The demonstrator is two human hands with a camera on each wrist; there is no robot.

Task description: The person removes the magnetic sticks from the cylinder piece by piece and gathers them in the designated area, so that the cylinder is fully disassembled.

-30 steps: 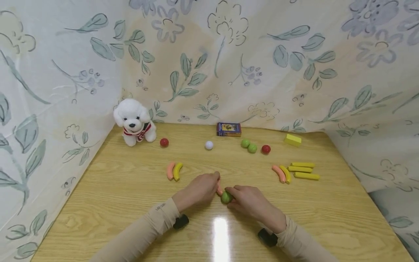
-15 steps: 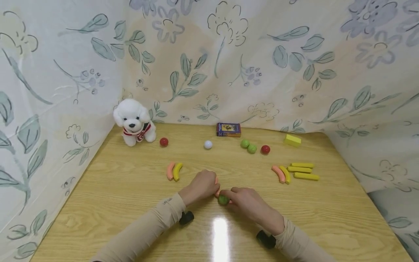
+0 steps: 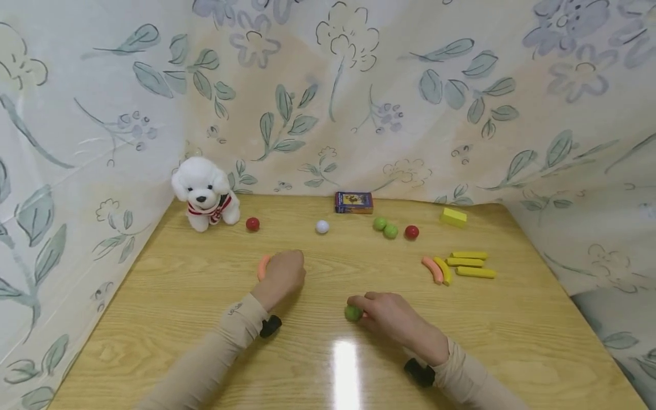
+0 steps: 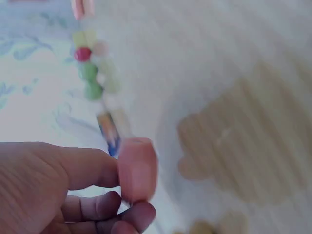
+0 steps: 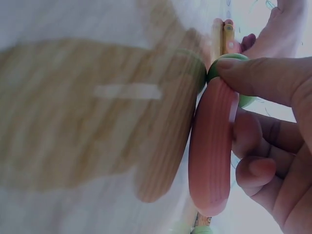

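Note:
My left hand [image 3: 282, 275] is above the left side of the table, over the left pair of curved pieces. In the left wrist view its thumb and fingers pinch a pink banana-shaped block [image 4: 138, 170], seen end-on. A similar pink block [image 3: 263, 267] lies beside the hand; the yellow one next to it is hidden behind it. My right hand [image 3: 389, 316] pinches a green ball [image 3: 353, 312] low at the table's centre. In the right wrist view the thumb is on the ball, and another pink curved block [image 5: 212, 146] touches it under the fingers.
At right lie a pink curved block [image 3: 433, 270], a yellow one [image 3: 443, 271] and several yellow sticks [image 3: 464, 262]. Along the back are a plush dog [image 3: 205, 193], red balls [image 3: 253, 224], a white ball [image 3: 322, 226], a card box [image 3: 353, 203], green balls [image 3: 390, 230] and a yellow block [image 3: 454, 217].
My left hand has moved left from the centre with a pink curved block and is over the left pair. The right hand stays with the green ball, shifting barely.

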